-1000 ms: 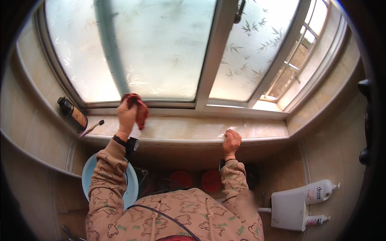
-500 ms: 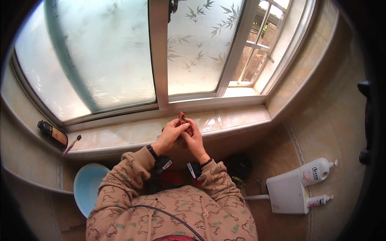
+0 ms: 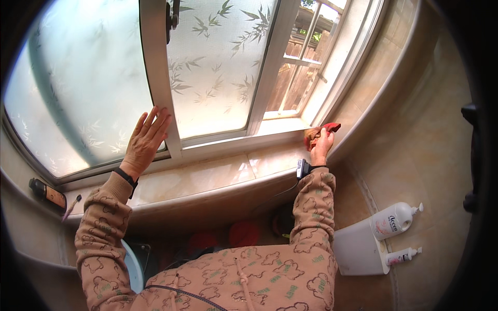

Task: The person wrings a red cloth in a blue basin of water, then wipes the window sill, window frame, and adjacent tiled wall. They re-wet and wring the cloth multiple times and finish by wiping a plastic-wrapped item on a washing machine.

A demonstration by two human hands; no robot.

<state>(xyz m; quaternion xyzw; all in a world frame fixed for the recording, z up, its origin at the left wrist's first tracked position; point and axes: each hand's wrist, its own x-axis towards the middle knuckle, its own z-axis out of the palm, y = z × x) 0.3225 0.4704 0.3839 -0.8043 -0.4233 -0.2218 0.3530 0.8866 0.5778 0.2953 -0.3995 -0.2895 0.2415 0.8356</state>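
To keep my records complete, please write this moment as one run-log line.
left grip: open, at window frame | right grip: shut on red cloth, near right end of windowsill | left end: dark bottle, toothbrush

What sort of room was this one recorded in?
Probably a bathroom: frosted window, a toothbrush on the sill, and pump bottles on what looks like a white toilet tank.
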